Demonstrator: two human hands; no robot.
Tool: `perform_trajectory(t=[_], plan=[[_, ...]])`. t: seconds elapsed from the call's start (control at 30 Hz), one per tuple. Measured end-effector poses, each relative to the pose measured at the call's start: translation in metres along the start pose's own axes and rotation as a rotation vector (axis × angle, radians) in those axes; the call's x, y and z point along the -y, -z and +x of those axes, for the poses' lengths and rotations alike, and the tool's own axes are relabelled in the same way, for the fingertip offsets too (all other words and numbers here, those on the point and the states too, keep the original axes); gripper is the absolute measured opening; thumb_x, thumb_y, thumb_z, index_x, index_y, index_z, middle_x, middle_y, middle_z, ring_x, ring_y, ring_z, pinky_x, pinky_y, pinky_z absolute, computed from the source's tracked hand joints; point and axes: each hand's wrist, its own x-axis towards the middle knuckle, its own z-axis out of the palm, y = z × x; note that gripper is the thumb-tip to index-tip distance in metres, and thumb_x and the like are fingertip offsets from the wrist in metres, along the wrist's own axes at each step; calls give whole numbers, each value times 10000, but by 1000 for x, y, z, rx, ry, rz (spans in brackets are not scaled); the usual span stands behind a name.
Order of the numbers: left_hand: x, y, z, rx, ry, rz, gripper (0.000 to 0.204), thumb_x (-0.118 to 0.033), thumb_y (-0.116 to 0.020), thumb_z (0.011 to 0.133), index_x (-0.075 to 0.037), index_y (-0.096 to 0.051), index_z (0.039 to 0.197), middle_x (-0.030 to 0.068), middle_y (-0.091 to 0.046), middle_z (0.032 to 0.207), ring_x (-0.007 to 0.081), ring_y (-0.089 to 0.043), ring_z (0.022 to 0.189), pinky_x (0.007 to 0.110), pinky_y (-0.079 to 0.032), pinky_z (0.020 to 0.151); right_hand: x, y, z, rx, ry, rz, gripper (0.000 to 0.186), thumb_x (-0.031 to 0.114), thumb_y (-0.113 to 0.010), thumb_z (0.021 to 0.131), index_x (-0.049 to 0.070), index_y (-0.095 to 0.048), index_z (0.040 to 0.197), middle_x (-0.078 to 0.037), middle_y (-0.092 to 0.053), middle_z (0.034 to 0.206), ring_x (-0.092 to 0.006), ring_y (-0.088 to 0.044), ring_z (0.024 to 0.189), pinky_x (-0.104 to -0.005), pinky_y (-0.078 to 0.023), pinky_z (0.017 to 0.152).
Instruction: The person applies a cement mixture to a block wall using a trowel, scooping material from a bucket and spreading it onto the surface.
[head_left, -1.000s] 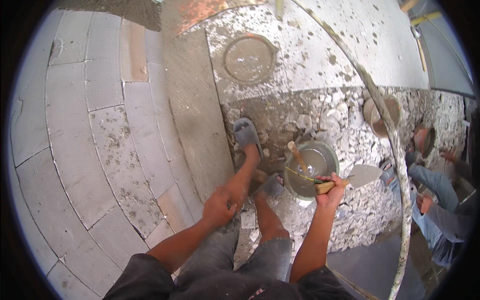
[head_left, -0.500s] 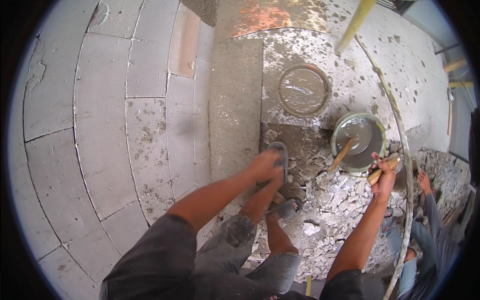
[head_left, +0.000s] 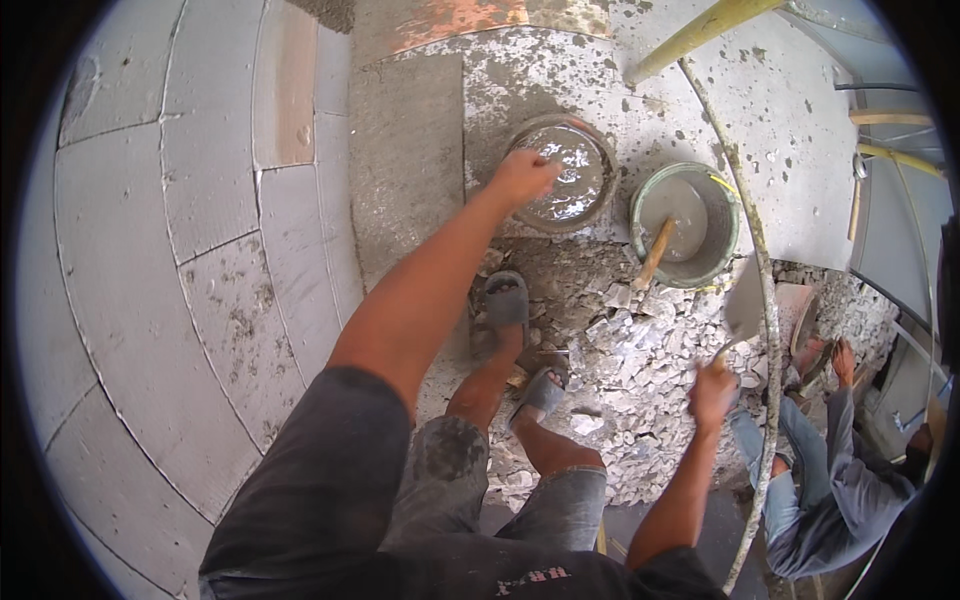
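Observation:
My left hand [head_left: 530, 177] is over the left side of a round tub [head_left: 607, 205] of watery grey slurry. Its fingers are curled in, and anything inside them is hidden. Lower right, my right hand [head_left: 712, 392] is closed round the handle of a trowel [head_left: 745, 303], whose flat grey blade points up and away. Between the two hands stands a green-rimmed bucket [head_left: 735, 235] with grey mortar in it. A wooden handle [head_left: 655, 255] sticks out of the mortar and leans over the near rim.
Broken rubble [head_left: 640, 390] covers the ground by my sandalled feet. A grey block wall [head_left: 110, 240] runs along the left. A rope [head_left: 762, 290] crosses the right side, near a yellow pole [head_left: 690, 40]. Beyond it a co-worker [head_left: 840, 490] crouches, one hand by a pinkish container [head_left: 795, 315].
My left hand has swung forward from near my feet to the tub. My right hand has drawn back from the bucket's edge, and the trowel's blade now shows. The view has shifted.

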Motion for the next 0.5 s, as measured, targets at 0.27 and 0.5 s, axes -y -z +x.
perform_trajectory(t=[0.27, 0.5], plan=[[103, -12, -217, -15, 224, -97, 351, -274, -723, 922, 14, -672, 1116, 114, -702, 1071, 184, -664, 986, 359, -521, 891, 175, -79, -21, 232, 585, -26, 302, 234, -546, 989, 0, -599, 1170, -255, -646, 994, -455, -662, 905, -536, -522, 787], [124, -63, -227, -24, 377, -184, 343, -247, -734, 920, 13, -671, 1134, 112, -713, 1051, 194, -673, 991, 355, -521, 905, 265, -141, 122, -88, 870, -147, 242, 181, -613, 954, -42, -680, 889, -222, -669, 970, -380, -660, 939, -453, -531, 827]])
